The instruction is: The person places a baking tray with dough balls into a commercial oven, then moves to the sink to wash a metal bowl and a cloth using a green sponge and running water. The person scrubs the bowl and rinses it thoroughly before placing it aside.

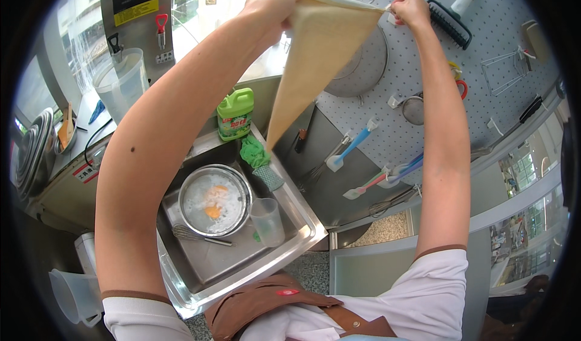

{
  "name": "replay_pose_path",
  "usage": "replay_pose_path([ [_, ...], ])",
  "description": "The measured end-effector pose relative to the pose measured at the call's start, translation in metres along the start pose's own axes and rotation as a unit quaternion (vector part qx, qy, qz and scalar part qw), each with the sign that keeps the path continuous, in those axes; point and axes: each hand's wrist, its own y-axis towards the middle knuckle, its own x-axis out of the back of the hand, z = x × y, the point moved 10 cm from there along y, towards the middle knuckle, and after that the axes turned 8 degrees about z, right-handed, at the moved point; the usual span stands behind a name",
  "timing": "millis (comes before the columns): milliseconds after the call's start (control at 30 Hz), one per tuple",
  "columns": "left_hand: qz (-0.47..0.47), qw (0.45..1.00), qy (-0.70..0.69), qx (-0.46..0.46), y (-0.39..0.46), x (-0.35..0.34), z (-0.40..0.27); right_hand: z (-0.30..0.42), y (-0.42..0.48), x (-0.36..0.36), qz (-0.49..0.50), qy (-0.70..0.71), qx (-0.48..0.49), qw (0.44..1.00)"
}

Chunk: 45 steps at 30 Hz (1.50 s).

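My left hand [272,5] grips one upper corner of a yellowish triangular piping bag [324,41], which hangs with its point downward. At the bag's other upper corner, my right hand [411,9] pinches a small end near the pegboard. Below, in a stainless steel sink [218,266], stands a metal bowl [213,200] of foamy water with orange pieces in it. Beside that bowl are a balloon whisk [195,235] and a clear plastic measuring jug [268,223]. The bag's tip hangs by a green mesh scrubber [255,152] on the sink's rim.
A green detergent jug [236,114] stands behind the sink. Silicone spatulas [352,145], a strainer [413,110] and a black brush [449,25] hang on the pegboard [399,59] to the right. A hot-water dispenser [136,27] and a large plastic pitcher [121,84] stand at upper left.
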Motion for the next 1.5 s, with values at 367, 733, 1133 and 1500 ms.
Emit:
replay_pose_path([
  [367, 0.006, 0.999, -0.035, 0.002, -0.017, -0.015, 0.012, 0.032, 0.016, -0.012, -0.117, -0.415, 0.159, 0.888],
  [733, -0.026, 1.000, -0.003, 0.016, -0.027, 0.000, 0.033, -0.012, -0.063, -0.020, -0.021, 0.099, 0.023, 0.995],
  [1133, 0.070, 0.972, 0.134, -0.180, -0.067, -0.028, 0.001, -0.014, -0.270, -0.238, 0.374, 0.368, -0.075, 0.848],
  [1500, 0.314, 0.885, 0.311, -0.146, -0.156, -0.130, 0.098, -0.010, -0.285, -0.282, 0.306, 0.795, -0.080, 0.518],
])
